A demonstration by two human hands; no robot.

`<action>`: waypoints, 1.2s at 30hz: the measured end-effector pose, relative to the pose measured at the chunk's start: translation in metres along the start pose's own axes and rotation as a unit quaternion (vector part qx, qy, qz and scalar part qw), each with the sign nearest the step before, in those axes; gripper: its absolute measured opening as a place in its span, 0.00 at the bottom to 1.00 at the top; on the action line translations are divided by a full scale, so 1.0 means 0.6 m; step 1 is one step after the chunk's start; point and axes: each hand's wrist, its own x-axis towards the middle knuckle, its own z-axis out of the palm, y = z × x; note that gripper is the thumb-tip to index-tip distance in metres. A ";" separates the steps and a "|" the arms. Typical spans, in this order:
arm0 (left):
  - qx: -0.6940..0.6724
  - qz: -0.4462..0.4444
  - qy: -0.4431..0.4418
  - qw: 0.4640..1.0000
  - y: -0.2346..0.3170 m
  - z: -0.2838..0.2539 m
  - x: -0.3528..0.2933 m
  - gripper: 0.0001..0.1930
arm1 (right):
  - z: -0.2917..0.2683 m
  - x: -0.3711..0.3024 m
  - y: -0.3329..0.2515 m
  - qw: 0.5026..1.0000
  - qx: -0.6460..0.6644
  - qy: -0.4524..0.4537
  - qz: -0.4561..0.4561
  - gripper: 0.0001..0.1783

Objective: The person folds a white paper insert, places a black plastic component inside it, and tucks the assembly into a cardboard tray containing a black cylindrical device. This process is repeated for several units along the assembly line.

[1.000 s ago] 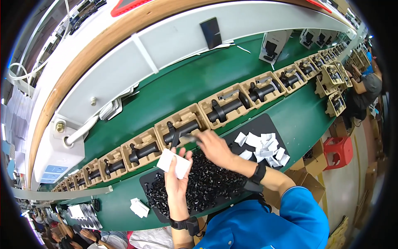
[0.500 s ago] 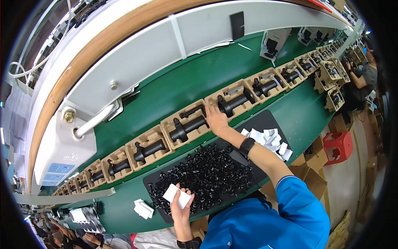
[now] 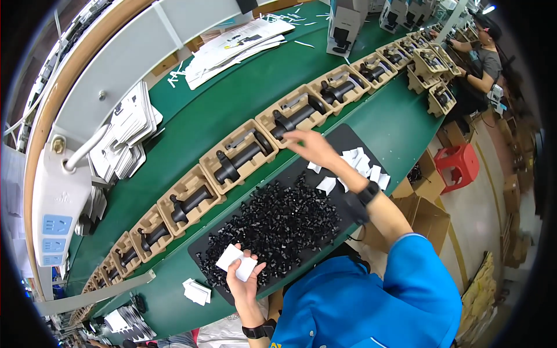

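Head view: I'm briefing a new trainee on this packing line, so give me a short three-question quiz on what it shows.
1. True or false: the left hand holds small white cards.
2. What does the right hand hover nearest? A) the red stool B) a moulded tray holding a black tool C) the stacked leaflets
3. Fill in: the pile of small black parts lies on a black ____.

Key: 1 true; 2 B; 3 mat.
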 end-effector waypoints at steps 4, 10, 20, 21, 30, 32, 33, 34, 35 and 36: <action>0.012 -0.047 -0.015 0.999 0.001 -0.007 0.003 0.22 | -0.061 -0.174 0.075 0.943 -0.332 0.031 0.015 0.15; 0.063 -0.089 -0.012 0.994 -0.019 0.033 0.019 0.22 | 0.000 -0.242 0.141 0.910 -0.390 -0.066 -0.125 0.13; 0.525 0.046 -0.044 0.849 -0.125 0.185 0.151 0.18 | -0.084 -0.198 0.109 0.996 -0.083 -0.006 -0.016 0.08; 0.601 0.126 -0.058 0.787 -0.156 0.182 0.192 0.19 | -0.113 -0.178 0.109 0.998 -0.032 -0.030 0.038 0.11; 0.811 0.235 -0.009 0.536 -0.340 0.252 0.386 0.23 | -0.347 0.086 0.358 0.964 -0.104 0.191 0.155 0.14; 0.830 0.230 0.008 0.508 -0.349 0.254 0.393 0.23 | -0.361 0.125 0.394 0.958 -0.152 0.207 0.130 0.13; 0.839 0.205 0.009 0.504 -0.345 0.246 0.396 0.24 | -0.349 0.145 0.366 0.952 -0.194 0.211 0.108 0.12; 0.840 0.201 0.012 0.503 -0.343 0.240 0.400 0.24 | -0.345 0.159 0.339 0.962 -0.107 0.148 0.201 0.11; 0.842 0.174 0.007 0.511 -0.342 0.243 0.401 0.23 | -0.324 0.159 0.321 0.973 -0.107 0.140 0.146 0.11; 0.842 0.147 0.006 0.519 -0.337 0.251 0.400 0.23 | -0.295 0.155 0.303 0.982 -0.103 0.131 0.090 0.10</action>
